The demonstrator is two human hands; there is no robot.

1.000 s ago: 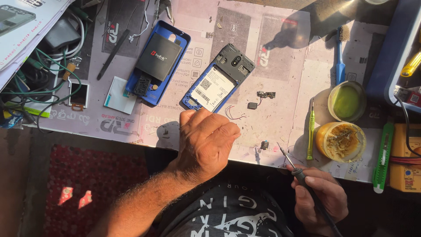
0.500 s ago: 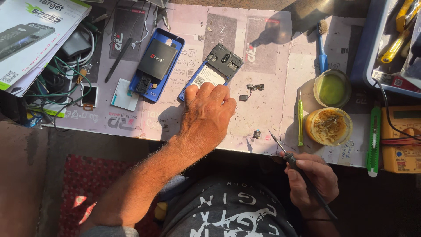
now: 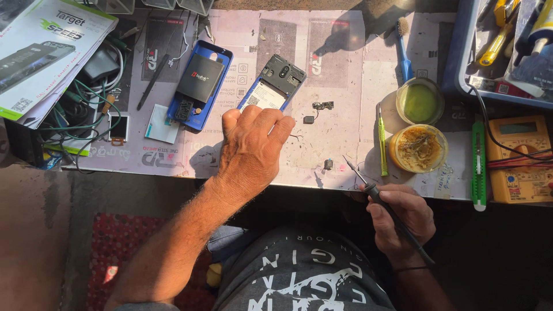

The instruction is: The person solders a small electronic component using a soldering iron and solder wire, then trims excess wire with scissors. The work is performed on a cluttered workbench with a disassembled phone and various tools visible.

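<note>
Left hand (image 3: 250,152) lies palm down, fingers loosely spread, fingertips on the lower end of the opened phone (image 3: 273,86) lying back-up mid-table (image 3: 340,46). Right hand (image 3: 403,222) closed around a soldering iron (image 3: 383,201), tip raised off the table edge. Judged step: steadying the phone for soldering; the iron must travel left to it. Small loose parts (image 3: 322,106) lie between. Flux tin (image 3: 418,148), green screwdriver (image 3: 382,141) just right of the tip.
</note>
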